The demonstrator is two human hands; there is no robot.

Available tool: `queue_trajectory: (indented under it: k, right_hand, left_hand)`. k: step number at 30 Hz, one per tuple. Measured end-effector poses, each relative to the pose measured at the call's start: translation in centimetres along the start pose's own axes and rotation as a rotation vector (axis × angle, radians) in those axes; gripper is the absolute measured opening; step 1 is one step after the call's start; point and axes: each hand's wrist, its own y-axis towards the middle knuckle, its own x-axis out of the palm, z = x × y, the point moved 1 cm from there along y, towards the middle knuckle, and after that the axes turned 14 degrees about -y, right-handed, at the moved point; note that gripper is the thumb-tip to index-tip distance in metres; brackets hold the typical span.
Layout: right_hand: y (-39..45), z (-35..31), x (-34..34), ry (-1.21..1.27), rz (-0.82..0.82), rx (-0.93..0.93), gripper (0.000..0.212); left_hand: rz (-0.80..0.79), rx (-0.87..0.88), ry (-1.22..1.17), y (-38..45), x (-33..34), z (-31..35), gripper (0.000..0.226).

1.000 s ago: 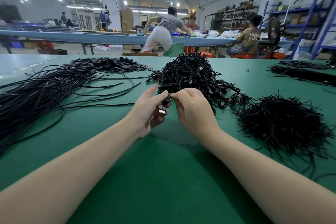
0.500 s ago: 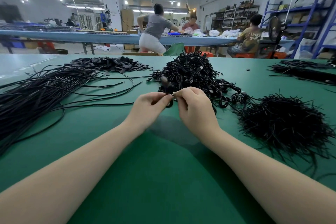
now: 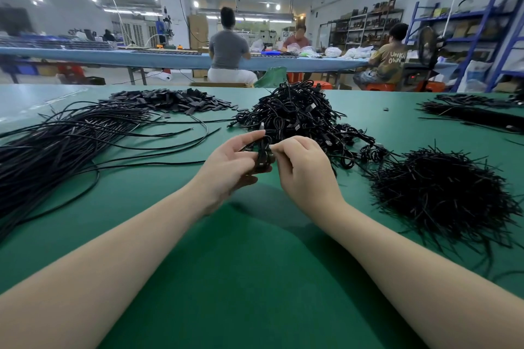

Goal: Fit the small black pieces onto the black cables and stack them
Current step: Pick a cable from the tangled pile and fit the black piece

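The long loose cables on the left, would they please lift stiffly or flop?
The long loose cables would probably flop, since they lie in slack curves on the green table. Thin, so likely light. They overlap, so neighbours may drag along.

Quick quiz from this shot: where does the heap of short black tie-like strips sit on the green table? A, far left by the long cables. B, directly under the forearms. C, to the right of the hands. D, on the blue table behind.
C: the bristly heap of short strips lies right of the right hand, while the long cables spread on the left.
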Motion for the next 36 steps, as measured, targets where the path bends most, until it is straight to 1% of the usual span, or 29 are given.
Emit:
queue_trajectory:
  k: [2,3,7,9,11,12,13,15,16,17,18,19,20,21,22,23,24,26,29,31,32,34,36]
  right_hand:
    - [0.0,0.0,0.0,0.012,-0.004,0.004,0.008]
    - [0.0,-0.1,0.0,0.011,-0.01,0.004,0.009]
    - [0.1,-0.3,0.0,0.024,-0.015,-0.007,0.015]
    - [0.2,-0.2,0.1,0.032,-0.002,0.01,0.012]
    - [0.2,-0.1,0.1,0.036,-0.001,0.022,0.009]
    - [0.3,-0.1,0.0,0.034,-0.001,0.023,0.008]
    - [0.3,0.0,0.0,0.031,0.002,0.021,0.007]
    - [0.3,-0.1,0.0,0.026,0.005,0.019,0.008]
    - [0.3,-0.1,-0.1,0.022,-0.002,0.021,0.008]
    - [0.3,0.0,-0.2,0.011,-0.011,0.015,0.009]
    - [0.3,0.0,-0.3,-0.01,-0.015,-0.009,0.009]
    - [0.2,0.2,-0.4,-0.041,-0.019,-0.05,0.008]
    - [0.2,0.2,-0.4,-0.073,-0.022,-0.101,0.008]
    - [0.2,0.2,-0.5,-0.099,-0.02,-0.144,0.008]
    - [0.2,0.1,-0.5,-0.112,-0.009,-0.167,0.007]
    - [0.2,0.0,-0.4,-0.113,0.006,-0.17,0.007]
    - [0.3,-0.1,-0.3,-0.104,0.017,-0.16,0.008]
    - [0.2,-0.2,-0.1,-0.076,0.019,-0.119,0.009]
    - [0.1,0.2,0.0,-0.028,-0.005,-0.023,0.008]
    - [0.1,0.5,0.1,-0.016,-0.01,0.005,0.008]
    - [0.1,0.6,0.1,-0.012,-0.009,0.012,0.008]
    - [0.1,0.6,0.1,0.002,-0.025,0.033,0.009]
    - [0.1,0.6,0.1,0.015,-0.052,0.034,0.009]
  left_hand:
    - [-0.037,0.087,0.07,-0.1,-0.2,-0.3,0.048]
    - [-0.032,0.146,0.122,-0.1,-0.2,-0.4,0.044]
    - [0.087,0.345,0.38,0.3,-0.6,-0.5,0.03]
    - [0.12,0.383,0.536,0.6,-0.8,-0.7,0.023]
    - [0.124,0.372,0.567,0.6,-0.4,-0.9,0.016]
    - [0.124,0.362,0.539,0.5,-0.1,-0.9,0.01]
    - [0.12,0.351,0.513,0.5,0.1,-0.8,0.011]
    - [0.09,0.308,0.487,0.3,0.3,-0.8,0.02]
    - [0.074,0.267,0.427,0.3,0.4,-0.8,0.021]
    - [0.068,0.2,0.304,0.3,0.6,-1.0,0.016]
    - [0.075,0.126,0.156,0.4,0.9,-1.0,0.017]
    - [0.113,0.044,-0.001,0.4,1.0,-1.0,0.034]
    - [0.137,-0.023,-0.132,0.3,1.2,-0.9,0.043]
    - [0.146,-0.069,-0.248,0.3,1.3,-0.8,0.037]
    - [0.136,-0.097,-0.337,0.2,1.3,-0.5,0.023]
    - [0.137,-0.114,-0.393,0.1,1.3,-0.2,0.014]
    - [0.126,-0.108,-0.382,0.1,1.2,0.1,0.011]
    - [0.08,-0.04,-0.233,-0.1,1.0,0.2,0.011]
    - [0.04,0.0,-0.041,-0.1,0.6,0.0,0.031]
    - [0.016,0.092,0.068,0.0,0.2,-0.2,0.042]
    - [0.005,0.147,0.138,0.1,-0.1,-0.4,0.044]
    - [-0.009,0.228,0.239,0.1,-0.4,-0.5,0.043]
    - [0.028,0.293,0.319,0.1,-0.5,-0.5,0.035]
